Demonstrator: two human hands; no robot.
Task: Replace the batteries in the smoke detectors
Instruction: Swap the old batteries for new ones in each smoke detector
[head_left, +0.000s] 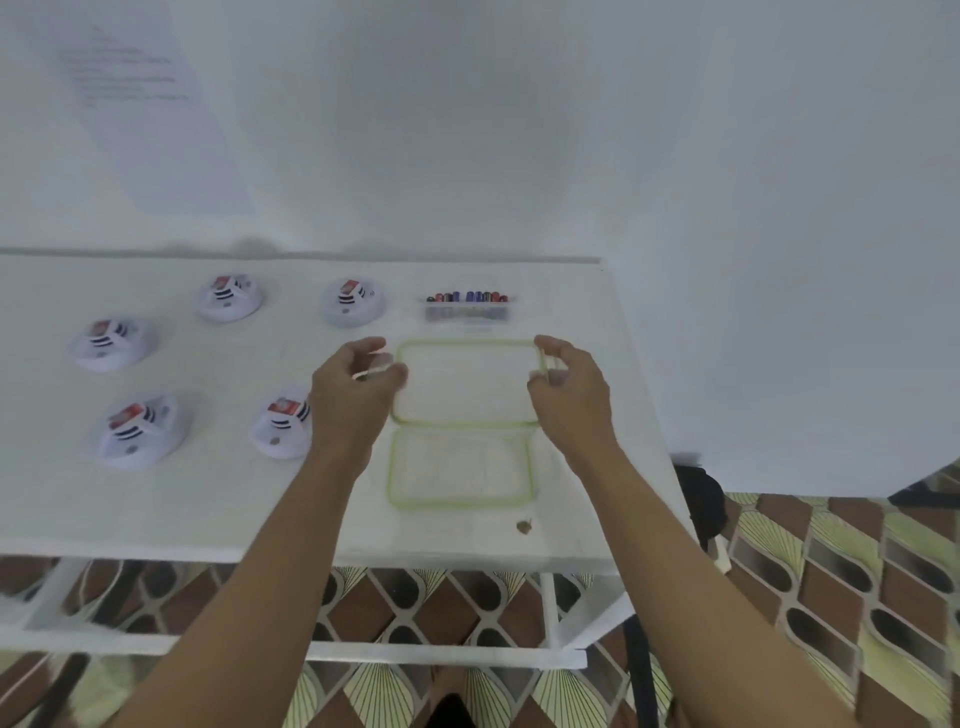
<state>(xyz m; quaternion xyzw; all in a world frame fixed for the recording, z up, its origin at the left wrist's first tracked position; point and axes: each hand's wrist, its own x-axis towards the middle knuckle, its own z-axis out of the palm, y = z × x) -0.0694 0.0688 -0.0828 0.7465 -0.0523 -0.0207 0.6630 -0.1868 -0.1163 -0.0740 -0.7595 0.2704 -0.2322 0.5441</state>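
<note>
Pinching the green-rimmed lid (467, 382) at its short ends, the left hand (358, 384) and right hand (569, 387) sit well apart; blur hides whether it is lifted. A loose grip could drop it, and the left wrist could knock the nearest smoke detector (278, 423), centre-left. Batteries (467, 297) lie upper centre.

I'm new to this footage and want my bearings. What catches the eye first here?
The left hand and right hand grip the ends of a clear green-rimmed piece mid-table, with a matching piece lying just nearer. Five white smoke detectors spread over the left of the table, and a box of batteries stands near the far edge.
</note>
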